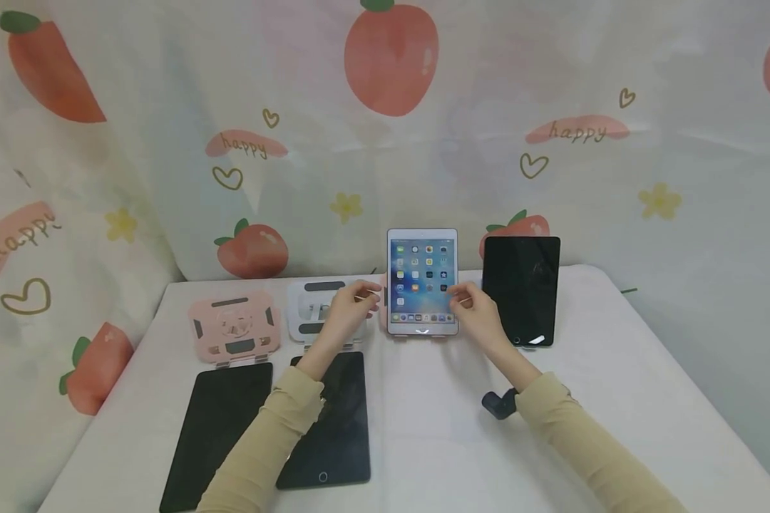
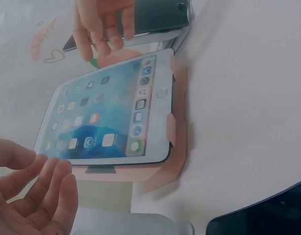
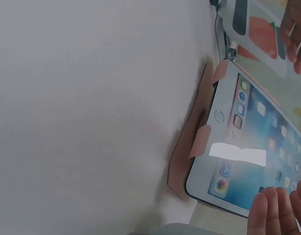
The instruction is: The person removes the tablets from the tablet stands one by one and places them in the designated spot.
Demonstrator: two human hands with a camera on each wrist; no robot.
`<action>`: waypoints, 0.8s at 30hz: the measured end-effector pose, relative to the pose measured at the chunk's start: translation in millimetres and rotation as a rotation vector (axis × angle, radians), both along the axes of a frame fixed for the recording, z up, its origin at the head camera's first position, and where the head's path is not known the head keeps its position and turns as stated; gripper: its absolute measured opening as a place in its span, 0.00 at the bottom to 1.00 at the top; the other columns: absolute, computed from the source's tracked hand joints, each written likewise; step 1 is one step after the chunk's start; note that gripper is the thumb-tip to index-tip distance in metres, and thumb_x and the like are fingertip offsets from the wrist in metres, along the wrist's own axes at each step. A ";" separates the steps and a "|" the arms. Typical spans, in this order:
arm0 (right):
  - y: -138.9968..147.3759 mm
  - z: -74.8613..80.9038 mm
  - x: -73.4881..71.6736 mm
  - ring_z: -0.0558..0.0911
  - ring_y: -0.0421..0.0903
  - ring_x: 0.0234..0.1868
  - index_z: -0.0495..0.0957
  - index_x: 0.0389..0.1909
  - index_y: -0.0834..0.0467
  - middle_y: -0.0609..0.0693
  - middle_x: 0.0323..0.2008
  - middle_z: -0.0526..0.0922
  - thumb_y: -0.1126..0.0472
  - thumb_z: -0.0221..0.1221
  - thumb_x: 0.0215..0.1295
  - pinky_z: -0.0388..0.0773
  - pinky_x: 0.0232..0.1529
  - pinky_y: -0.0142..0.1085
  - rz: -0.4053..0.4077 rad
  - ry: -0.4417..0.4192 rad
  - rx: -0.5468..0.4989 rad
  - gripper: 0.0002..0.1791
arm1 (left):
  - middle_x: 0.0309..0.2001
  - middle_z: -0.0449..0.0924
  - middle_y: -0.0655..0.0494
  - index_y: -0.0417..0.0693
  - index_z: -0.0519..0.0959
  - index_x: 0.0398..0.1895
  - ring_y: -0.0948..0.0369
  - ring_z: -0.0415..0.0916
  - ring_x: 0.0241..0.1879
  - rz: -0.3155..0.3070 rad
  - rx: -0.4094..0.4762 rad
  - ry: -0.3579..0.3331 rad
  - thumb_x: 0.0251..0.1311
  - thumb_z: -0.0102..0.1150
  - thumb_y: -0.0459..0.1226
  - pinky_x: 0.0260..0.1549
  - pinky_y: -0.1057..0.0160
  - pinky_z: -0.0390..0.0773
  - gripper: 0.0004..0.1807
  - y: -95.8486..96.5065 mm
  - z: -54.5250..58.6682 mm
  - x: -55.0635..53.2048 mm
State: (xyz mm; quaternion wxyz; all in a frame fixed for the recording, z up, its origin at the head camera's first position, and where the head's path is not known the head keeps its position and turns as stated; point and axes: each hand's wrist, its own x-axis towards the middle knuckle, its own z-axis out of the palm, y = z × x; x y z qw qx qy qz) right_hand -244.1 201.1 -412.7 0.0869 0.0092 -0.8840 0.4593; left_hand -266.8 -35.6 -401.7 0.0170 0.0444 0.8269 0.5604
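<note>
A white tablet [image 1: 421, 281] with a lit screen of app icons leans upright on a pink stand [image 2: 177, 142], its lower edge in the stand's small hooks. My left hand [image 1: 357, 303] is beside the tablet's left edge, fingers loosely bent with nothing between them. At the opposite edge is my right hand [image 1: 478, 313], its fingertips overlapping the screen's border in the head view. The right wrist view shows the right fingers [image 3: 271, 213] close together along that edge, gripping nothing.
A dark tablet [image 1: 521, 292] stands propped at the right. Left of the hands are an unfolded pink stand [image 1: 234, 326] and a white stand [image 1: 298, 310]. Two black tablets [image 1: 218, 427] [image 1: 334, 427] lie flat in front of them. A small black object [image 1: 499, 405] is near the right sleeve.
</note>
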 end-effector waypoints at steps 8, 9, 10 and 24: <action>2.2 16.0 -13.8 0.78 0.57 0.50 0.69 0.58 0.63 0.63 0.50 0.78 0.66 0.50 0.67 0.76 0.50 0.45 -0.009 0.028 0.040 0.19 | 0.43 0.81 0.46 0.44 0.80 0.50 0.57 0.81 0.38 0.014 -0.014 -0.019 0.65 0.53 0.34 0.37 0.63 0.83 0.13 6.0 5.9 -16.5; 2.4 18.0 -15.3 0.78 0.57 0.50 0.68 0.59 0.63 0.63 0.51 0.78 0.66 0.50 0.67 0.76 0.50 0.47 -0.003 0.035 0.058 0.20 | 0.43 0.81 0.46 0.43 0.80 0.51 0.57 0.81 0.38 0.013 -0.017 -0.020 0.65 0.53 0.34 0.38 0.63 0.83 0.14 6.4 6.2 -18.9; 2.7 19.6 -16.8 0.78 0.57 0.51 0.68 0.60 0.63 0.63 0.51 0.78 0.65 0.50 0.67 0.76 0.51 0.48 0.000 0.041 0.077 0.21 | 0.43 0.81 0.46 0.43 0.80 0.51 0.57 0.81 0.38 0.011 -0.019 -0.019 0.65 0.52 0.34 0.38 0.64 0.83 0.14 7.0 6.0 -21.2; 1.3 39.7 -37.6 0.76 0.59 0.56 0.63 0.64 0.62 0.63 0.57 0.73 0.63 0.50 0.67 0.77 0.50 0.52 -0.010 0.070 0.234 0.25 | 0.47 0.79 0.43 0.39 0.75 0.56 0.51 0.79 0.44 -0.040 -0.018 0.017 0.66 0.48 0.34 0.45 0.59 0.82 0.17 13.3 12.9 -45.0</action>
